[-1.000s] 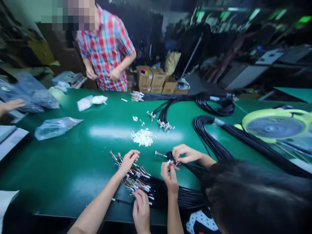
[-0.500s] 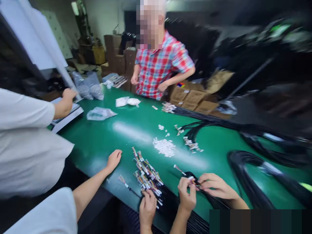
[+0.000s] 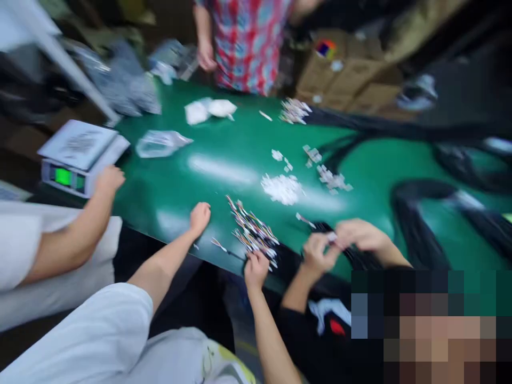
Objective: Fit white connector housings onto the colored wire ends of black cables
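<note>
My left hand (image 3: 200, 217) rests on the green table (image 3: 160, 194) near its front edge, fingers curled, with nothing visible in them. My right hand (image 3: 256, 266) pinches a black cable (image 3: 235, 255) whose thin coloured wires (image 3: 218, 244) fan out to the left. Just beyond that hand lies a bundle of cable ends (image 3: 252, 226) with coloured wires and small white tips. Black cable lengths run from this bundle to the lower right. Beyond them is a pile of small white connectors (image 3: 282, 189).
On the right, a co-worker's two hands (image 3: 338, 241) handle a small white piece. Another person's hand (image 3: 110, 178) touches a scale (image 3: 80, 154) at left. A person in a checked shirt (image 3: 248, 45) stands opposite. Clear bags (image 3: 162, 144) and black cable coils (image 3: 416, 192) lie on the table.
My view has tipped downward, so the table sits higher and the scale shows. The person at left has lowered a hand to the scale. My hands stay near the same spots.
</note>
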### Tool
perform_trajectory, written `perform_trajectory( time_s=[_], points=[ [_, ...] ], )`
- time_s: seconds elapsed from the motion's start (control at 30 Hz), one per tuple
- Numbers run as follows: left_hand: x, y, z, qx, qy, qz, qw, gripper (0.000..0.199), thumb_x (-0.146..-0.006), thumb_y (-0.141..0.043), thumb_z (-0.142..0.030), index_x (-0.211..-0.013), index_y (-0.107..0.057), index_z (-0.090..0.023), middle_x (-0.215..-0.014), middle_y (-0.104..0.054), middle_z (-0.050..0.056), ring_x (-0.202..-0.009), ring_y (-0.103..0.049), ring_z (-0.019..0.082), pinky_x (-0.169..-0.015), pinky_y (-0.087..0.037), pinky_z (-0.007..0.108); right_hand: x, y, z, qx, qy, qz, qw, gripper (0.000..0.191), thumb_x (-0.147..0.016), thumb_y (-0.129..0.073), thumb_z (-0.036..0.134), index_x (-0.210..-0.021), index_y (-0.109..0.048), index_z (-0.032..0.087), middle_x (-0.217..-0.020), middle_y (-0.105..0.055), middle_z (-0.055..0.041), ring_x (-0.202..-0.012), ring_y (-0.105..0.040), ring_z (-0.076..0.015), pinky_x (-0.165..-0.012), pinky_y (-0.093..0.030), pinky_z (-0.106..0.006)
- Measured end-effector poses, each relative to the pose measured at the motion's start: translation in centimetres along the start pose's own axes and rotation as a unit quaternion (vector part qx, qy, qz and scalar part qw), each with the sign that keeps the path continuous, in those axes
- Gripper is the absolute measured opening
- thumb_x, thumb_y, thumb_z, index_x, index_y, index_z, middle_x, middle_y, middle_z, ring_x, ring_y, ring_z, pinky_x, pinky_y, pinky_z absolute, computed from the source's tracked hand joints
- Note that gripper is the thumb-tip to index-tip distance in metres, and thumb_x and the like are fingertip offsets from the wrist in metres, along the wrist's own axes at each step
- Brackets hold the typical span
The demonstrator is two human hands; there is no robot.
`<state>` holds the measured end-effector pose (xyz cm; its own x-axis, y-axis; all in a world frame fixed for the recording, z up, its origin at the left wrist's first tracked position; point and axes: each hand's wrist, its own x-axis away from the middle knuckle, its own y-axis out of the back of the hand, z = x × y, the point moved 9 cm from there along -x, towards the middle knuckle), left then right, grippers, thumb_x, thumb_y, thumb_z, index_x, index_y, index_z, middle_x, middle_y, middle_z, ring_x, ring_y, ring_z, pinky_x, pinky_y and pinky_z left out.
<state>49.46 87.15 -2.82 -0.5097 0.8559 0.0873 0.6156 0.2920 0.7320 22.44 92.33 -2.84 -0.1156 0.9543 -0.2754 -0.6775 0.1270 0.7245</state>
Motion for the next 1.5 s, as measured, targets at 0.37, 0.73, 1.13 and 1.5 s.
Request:
perform_trajectory(
  time_s=[0.37, 0.73, 1.13, 1.5],
  points=[
    [-2.9, -2.9, 0.7, -0.083, -0.081, -0.012, 0.993, 0.010, -0.090, -0.046, -0.016, -0.084, -0.053, -0.019, -0.088, -0.052, 0.004, -0.096, -0.051, 0.025, -0.090, -0.037, 0.038, 3.2, -3.6, -6.8, 0.037, -0.035, 0.052, 0.997, 0.022, -0.092, -0.054, 0.008, -0.093, -0.074, 0.017, -0.110, -0.068, -0.0108, -0.104, -0.058, -0.0185, -0.096, -0.050, -0.033],
    [-2.7, -2.8, 0.4, -0.135, -0.122, -0.068, 0.981, 0.012, -0.086, -0.047, -0.017, -0.081, -0.058, -0.020, -0.077, -0.050, -0.001, -0.074, -0.045, 0.018, -0.074, -0.031, 0.030, 4.1, -2.3, -6.6, -0.014, 0.013, -0.013, 1.000, 0.027, -0.100, -0.047, 0.016, -0.098, -0.074, 0.018, -0.113, -0.069, -0.0106, -0.109, -0.060, -0.0183, -0.099, -0.050, -0.031],
    [-2.6, -2.6, 0.2, -0.131, -0.119, -0.075, 0.981, 0.013, -0.086, -0.048, -0.016, -0.084, -0.061, -0.018, -0.078, -0.052, 0.000, -0.074, -0.046, 0.017, -0.075, -0.034, 0.030, 3.5, -2.1, -6.5, -0.034, 0.014, -0.008, 0.999, 0.029, -0.100, -0.046, 0.014, -0.095, -0.073, 0.017, -0.114, -0.069, -0.0108, -0.106, -0.058, -0.0186, -0.097, -0.050, -0.031],
    [-3.0, -2.5, 0.5, -0.139, -0.124, -0.092, 0.978, 0.021, -0.086, -0.046, -0.018, -0.091, -0.066, -0.015, -0.084, -0.057, 0.004, -0.079, -0.050, 0.018, -0.090, -0.045, 0.037, 3.6, -1.5, -6.2, -0.012, 0.025, -0.027, 0.999, 0.024, -0.098, -0.051, 0.013, -0.094, -0.074, 0.019, -0.112, -0.068, -0.0092, -0.106, -0.058, -0.0185, -0.097, -0.050, -0.030]
  ],
)
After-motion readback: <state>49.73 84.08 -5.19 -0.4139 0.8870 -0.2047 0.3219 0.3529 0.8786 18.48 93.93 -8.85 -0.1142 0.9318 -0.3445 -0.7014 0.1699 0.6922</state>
